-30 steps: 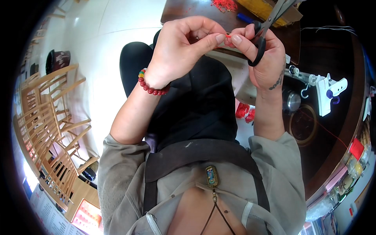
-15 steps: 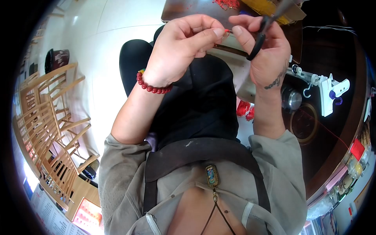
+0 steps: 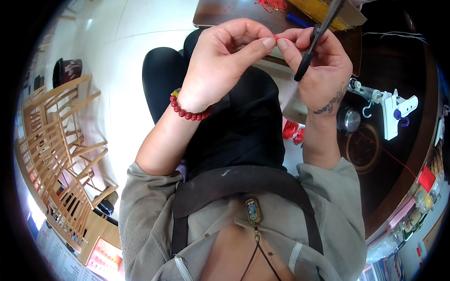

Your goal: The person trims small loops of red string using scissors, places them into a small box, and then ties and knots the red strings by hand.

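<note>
My left hand point(image 3: 225, 63), a string of red beads at its wrist, is closed in a pinch, thumb against forefinger. A tiny red piece point(image 3: 276, 37), perhaps cord, shows at its fingertips; the fingers hide most of it. Touching the same spot are the thumb and forefinger of my right hand point(image 3: 323, 65), which is closed too. Dark-handled scissors point(image 3: 304, 65) hang on the right hand's fingers, blades pointing up and to the right. Both hands are above my lap, near the edge of a brown table point(image 3: 220, 16).
Red threads point(image 3: 271, 4), a blue pen-like stick point(image 3: 297, 20) and a yellow box point(image 3: 323, 11) lie on the table. At right are a white clamp stand with hooks point(image 3: 391, 110) and a metal lid-like cylinder point(image 3: 349, 118). Wooden chairs point(image 3: 61, 164) stand at left.
My right thumb and forefinger have closed together and come to the left hand's fingertips at the red piece. The left hand has shifted slightly right. The scissors have tilted more upright.
</note>
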Available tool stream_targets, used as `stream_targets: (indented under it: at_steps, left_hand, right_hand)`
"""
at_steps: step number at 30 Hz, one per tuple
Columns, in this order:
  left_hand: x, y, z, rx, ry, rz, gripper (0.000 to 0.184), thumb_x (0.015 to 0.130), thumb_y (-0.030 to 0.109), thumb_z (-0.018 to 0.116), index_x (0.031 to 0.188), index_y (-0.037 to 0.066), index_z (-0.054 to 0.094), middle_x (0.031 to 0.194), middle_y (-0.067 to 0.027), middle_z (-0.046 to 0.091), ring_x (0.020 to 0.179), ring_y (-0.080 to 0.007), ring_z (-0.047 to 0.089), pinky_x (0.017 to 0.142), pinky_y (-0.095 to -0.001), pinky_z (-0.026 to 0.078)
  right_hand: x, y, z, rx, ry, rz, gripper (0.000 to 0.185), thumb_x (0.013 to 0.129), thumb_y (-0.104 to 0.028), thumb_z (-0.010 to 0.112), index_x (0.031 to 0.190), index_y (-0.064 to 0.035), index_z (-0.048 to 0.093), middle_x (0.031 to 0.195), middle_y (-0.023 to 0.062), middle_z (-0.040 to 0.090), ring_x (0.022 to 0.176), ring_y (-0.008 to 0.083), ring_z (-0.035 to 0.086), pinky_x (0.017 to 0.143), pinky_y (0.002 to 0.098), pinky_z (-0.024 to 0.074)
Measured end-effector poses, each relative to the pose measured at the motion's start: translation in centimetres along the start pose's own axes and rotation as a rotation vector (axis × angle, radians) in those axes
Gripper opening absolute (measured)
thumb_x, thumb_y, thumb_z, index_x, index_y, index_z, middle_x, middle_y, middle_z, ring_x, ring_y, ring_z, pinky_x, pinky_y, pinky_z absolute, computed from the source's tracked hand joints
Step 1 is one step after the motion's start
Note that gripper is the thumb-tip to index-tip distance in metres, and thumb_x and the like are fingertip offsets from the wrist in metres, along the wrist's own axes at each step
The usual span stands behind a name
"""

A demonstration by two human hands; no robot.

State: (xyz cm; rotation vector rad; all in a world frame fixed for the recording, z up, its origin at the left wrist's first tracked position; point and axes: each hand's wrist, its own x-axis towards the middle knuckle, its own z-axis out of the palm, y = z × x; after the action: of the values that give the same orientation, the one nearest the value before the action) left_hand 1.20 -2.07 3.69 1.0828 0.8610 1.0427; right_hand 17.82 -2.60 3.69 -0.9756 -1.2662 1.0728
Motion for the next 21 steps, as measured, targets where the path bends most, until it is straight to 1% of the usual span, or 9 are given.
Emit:
stream_targets:
  at_steps: [2,5,8,11,14,17,20,21]
  left_hand:
    - [-0.1,0.1,-0.1,0.080,-0.001,0.022,0.011,0.090,0.004,0.061,0.098,0.000,0.065,0.093,-0.0040,0.066,0.087,-0.0091,0.062,0.078,-0.0199,0.048]
    - [0.2,-0.5,-0.7,0.273,-0.019,0.188,0.010,0.088,0.001,0.063,0.097,-0.002,0.066,0.102,-0.0052,0.063,0.092,-0.0101,0.060,0.083,-0.0221,0.048]
    - [0.1,0.0,-1.1,0.469,-0.010,0.204,0.010,0.087,0.001,0.063,0.096,-0.004,0.065,0.109,-0.0061,0.061,0.093,-0.0105,0.059,0.083,-0.0221,0.048]
    - [-0.1,-0.1,-0.8,0.384,0.020,0.141,0.010,0.087,0.000,0.063,0.096,-0.003,0.065,0.102,-0.0048,0.062,0.091,-0.0099,0.059,0.083,-0.0217,0.047]
    - [-0.3,0.1,-0.3,0.158,0.029,0.008,0.009,0.088,0.001,0.062,0.096,-0.003,0.065,0.094,-0.0039,0.064,0.088,-0.0094,0.060,0.082,-0.0213,0.047]
    - [-0.1,-0.4,-0.5,0.129,0.005,0.022,0.010,0.089,0.002,0.061,0.097,-0.003,0.065,0.091,-0.0037,0.065,0.087,-0.0091,0.060,0.081,-0.0214,0.048]
    - [-0.1,-0.7,-0.2,-0.025,0.006,0.038,0.013,0.088,0.010,0.066,0.095,-0.001,0.067,0.085,-0.0030,0.066,0.081,-0.0066,0.060,0.075,-0.0197,0.047]
    - [-0.1,-0.7,-0.2,-0.071,0.010,0.023,0.014,0.088,0.010,0.066,0.095,-0.002,0.067,0.085,-0.0031,0.066,0.081,-0.0067,0.060,0.075,-0.0197,0.047]
  right_hand:
    - [0.1,-0.3,-0.3,-0.068,-0.027,0.023,0.018,0.079,0.007,0.069,0.085,-0.0012,0.054,0.089,0.0119,0.067,0.083,0.0123,0.062,0.076,0.0217,0.0489]
    - [0.3,-0.6,-0.5,-0.121,-0.061,0.049,0.018,0.079,0.007,0.069,0.085,-0.0008,0.055,0.089,0.0111,0.067,0.082,0.0113,0.061,0.076,0.0216,0.0491]
    - [0.5,-0.5,-0.6,-0.098,-0.081,0.065,0.018,0.079,0.006,0.070,0.085,-0.0009,0.055,0.089,0.0104,0.067,0.081,0.0108,0.061,0.075,0.0216,0.0493]
    - [0.6,-0.4,-0.6,-0.087,-0.071,0.067,0.017,0.079,0.006,0.070,0.085,-0.0011,0.055,0.090,0.0099,0.067,0.080,0.0103,0.061,0.074,0.0212,0.0494]
    - [0.5,-0.1,-0.5,-0.066,-0.056,0.060,0.017,0.079,0.005,0.070,0.085,-0.0013,0.055,0.089,0.0093,0.067,0.080,0.0099,0.061,0.074,0.0207,0.0493]
    - [0.2,-0.1,-0.3,-0.052,-0.032,0.047,0.017,0.079,0.004,0.070,0.085,-0.0015,0.055,0.089,0.0088,0.067,0.080,0.0097,0.061,0.074,0.0205,0.0492]
    - [0.1,0.1,-0.2,-0.027,-0.036,0.014,0.017,0.079,0.004,0.070,0.085,-0.0016,0.055,0.089,0.0090,0.066,0.080,0.0100,0.061,0.074,0.0208,0.0493]
    - [0.2,0.0,-0.2,-0.040,-0.036,0.006,0.017,0.079,0.004,0.070,0.085,-0.0016,0.055,0.089,0.0093,0.066,0.081,0.0102,0.061,0.074,0.0210,0.0494]
